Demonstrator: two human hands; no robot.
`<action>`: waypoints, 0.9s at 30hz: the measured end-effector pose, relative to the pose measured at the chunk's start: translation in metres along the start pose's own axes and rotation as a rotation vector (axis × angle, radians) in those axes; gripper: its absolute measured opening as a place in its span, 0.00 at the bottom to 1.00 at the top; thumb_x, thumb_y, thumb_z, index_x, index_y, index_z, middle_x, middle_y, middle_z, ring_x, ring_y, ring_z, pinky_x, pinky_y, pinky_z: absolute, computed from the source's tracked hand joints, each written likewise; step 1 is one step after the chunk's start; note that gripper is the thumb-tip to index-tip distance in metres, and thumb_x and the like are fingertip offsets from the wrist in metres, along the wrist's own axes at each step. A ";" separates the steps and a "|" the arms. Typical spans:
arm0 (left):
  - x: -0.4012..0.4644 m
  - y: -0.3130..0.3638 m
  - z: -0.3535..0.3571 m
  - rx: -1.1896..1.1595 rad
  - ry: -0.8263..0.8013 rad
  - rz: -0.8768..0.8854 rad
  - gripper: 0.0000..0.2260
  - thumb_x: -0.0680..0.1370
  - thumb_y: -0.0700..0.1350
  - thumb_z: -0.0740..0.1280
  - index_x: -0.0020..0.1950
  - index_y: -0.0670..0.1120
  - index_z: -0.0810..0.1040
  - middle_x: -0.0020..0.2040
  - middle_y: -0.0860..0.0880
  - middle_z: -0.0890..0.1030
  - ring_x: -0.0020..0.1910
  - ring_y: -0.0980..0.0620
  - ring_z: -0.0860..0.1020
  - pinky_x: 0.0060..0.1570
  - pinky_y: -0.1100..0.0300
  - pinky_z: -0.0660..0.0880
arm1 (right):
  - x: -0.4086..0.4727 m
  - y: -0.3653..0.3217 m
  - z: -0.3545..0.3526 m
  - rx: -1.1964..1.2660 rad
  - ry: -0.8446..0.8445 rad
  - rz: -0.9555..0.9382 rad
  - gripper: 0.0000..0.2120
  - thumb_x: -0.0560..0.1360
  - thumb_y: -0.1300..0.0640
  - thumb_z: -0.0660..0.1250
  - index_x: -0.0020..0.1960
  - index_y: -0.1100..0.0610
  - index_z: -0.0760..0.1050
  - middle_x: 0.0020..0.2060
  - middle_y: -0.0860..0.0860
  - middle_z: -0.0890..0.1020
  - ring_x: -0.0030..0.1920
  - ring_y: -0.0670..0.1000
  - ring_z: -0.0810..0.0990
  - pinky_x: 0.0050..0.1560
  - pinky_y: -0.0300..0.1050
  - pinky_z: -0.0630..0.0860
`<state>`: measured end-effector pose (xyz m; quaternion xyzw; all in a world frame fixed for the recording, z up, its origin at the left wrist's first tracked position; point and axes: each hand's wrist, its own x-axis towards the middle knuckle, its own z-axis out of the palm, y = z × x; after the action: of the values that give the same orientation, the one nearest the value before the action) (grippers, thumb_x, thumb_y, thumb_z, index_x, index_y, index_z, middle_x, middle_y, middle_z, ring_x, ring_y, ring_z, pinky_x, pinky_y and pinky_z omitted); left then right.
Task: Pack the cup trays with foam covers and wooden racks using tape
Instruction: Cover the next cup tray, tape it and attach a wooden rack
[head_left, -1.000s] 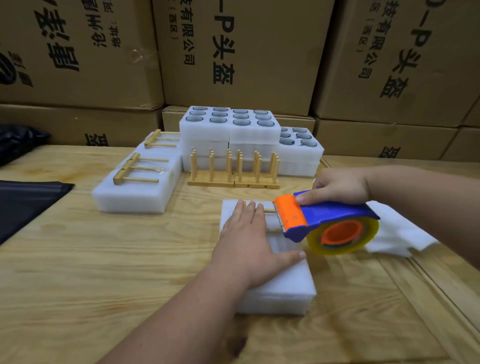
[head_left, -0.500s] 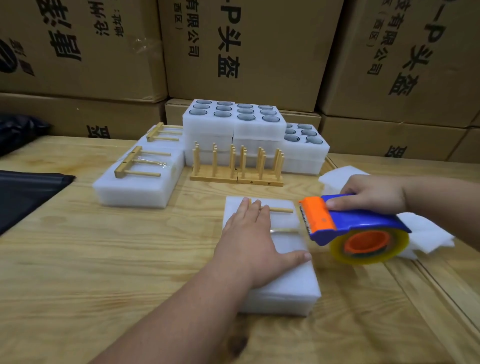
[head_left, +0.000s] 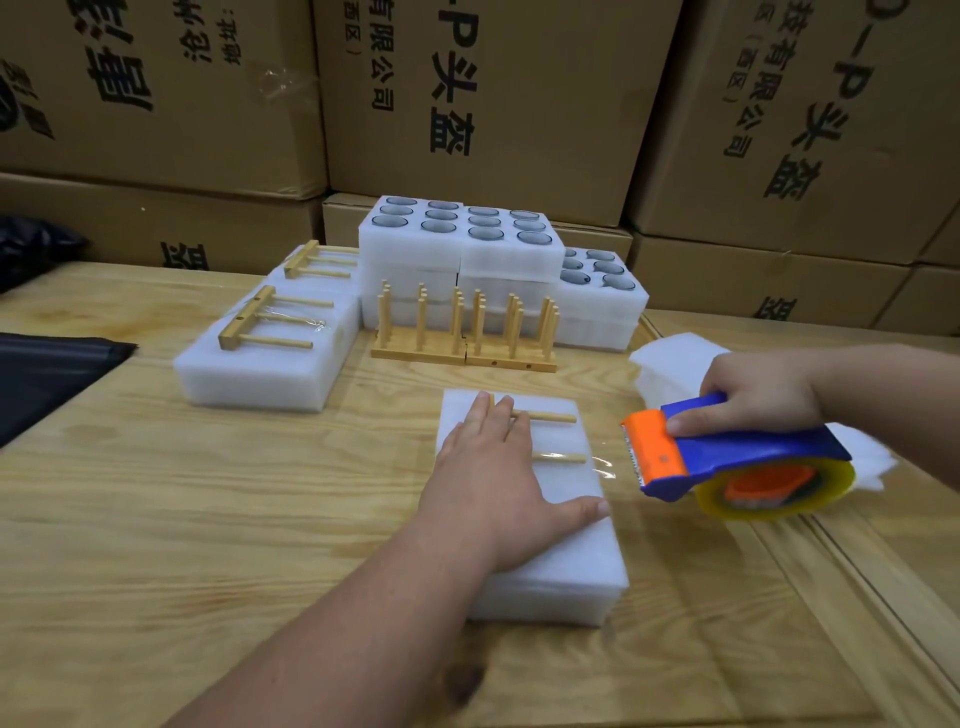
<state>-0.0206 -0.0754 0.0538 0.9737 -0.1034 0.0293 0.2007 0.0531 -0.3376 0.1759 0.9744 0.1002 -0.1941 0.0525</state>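
My left hand (head_left: 488, 483) lies flat, fingers straight, pressing the wooden rack (head_left: 550, 436) onto the foam-covered cup tray (head_left: 561, 561) on the surface (head_left: 208, 519) so nothing slides. My right hand (head_left: 753, 395) grips the tape dispenser (head_left: 727, 457) just beside the tray's right edge, a clear strip (head_left: 605, 465) stretched between them for binding the rack down.

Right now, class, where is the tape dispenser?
In the head view the tape dispenser is at right, gripped by the right hand, just off the right edge of the foam block under the left hand.
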 end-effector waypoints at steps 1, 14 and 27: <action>0.000 0.000 0.000 -0.001 -0.003 0.000 0.56 0.65 0.81 0.57 0.83 0.48 0.50 0.83 0.53 0.44 0.80 0.53 0.36 0.80 0.50 0.44 | -0.001 0.000 -0.001 0.006 0.005 0.003 0.44 0.53 0.11 0.55 0.34 0.53 0.75 0.26 0.47 0.76 0.29 0.48 0.72 0.36 0.45 0.69; 0.002 -0.002 0.003 -0.002 -0.005 0.019 0.55 0.66 0.81 0.56 0.83 0.50 0.49 0.83 0.53 0.44 0.80 0.54 0.35 0.79 0.50 0.41 | -0.020 0.034 0.010 0.122 0.088 0.078 0.38 0.62 0.17 0.59 0.34 0.54 0.78 0.26 0.47 0.78 0.27 0.45 0.74 0.35 0.43 0.69; 0.002 -0.001 0.004 0.025 0.005 0.017 0.57 0.63 0.82 0.52 0.83 0.49 0.50 0.83 0.53 0.45 0.81 0.53 0.36 0.80 0.49 0.43 | 0.014 -0.051 0.001 -0.417 0.070 0.129 0.28 0.75 0.27 0.51 0.38 0.51 0.69 0.37 0.45 0.71 0.39 0.48 0.73 0.39 0.46 0.67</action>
<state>-0.0189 -0.0767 0.0501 0.9752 -0.1110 0.0350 0.1884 0.0539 -0.2861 0.1660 0.9530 0.0776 -0.1314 0.2618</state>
